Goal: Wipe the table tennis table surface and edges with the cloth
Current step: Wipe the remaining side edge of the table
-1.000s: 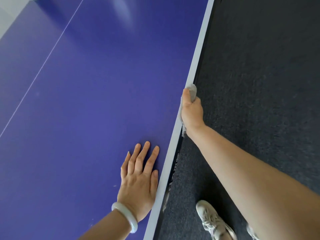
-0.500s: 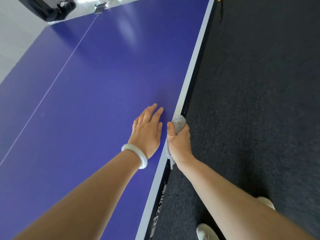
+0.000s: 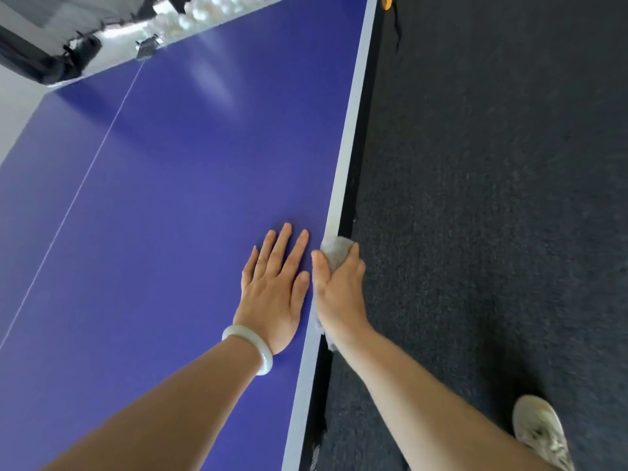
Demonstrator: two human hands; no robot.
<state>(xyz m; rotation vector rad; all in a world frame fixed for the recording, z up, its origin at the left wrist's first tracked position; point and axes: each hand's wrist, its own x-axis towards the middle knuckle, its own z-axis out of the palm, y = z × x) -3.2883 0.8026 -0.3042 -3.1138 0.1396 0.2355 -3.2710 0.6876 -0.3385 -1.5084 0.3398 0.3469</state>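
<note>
edge-wiping step. right hand (image 3: 339, 287) grips the grey cloth (image 3: 334, 251) wrapped over the table's white side edge (image 3: 353, 124). left hand (image 3: 275, 287) lies flat, fingers straight, on the blue surface (image 3: 153, 215). next: slide the cloth along the edge, pressure steady.

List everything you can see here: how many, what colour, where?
table tennis table: one, blue top with pale border, left and centre.
centre line: one, white, along the top.
cloth: one, grey, bunched at the table's side edge.
carpet: one, dark grey, right.
orange object: one, top edge, unidentifiable.
bracelet: one, pale, left wrist.
shoe: one, off-white, bottom right.
left hand: one, flat on the top.
right hand: one, grips the cloth against the edge.
</note>
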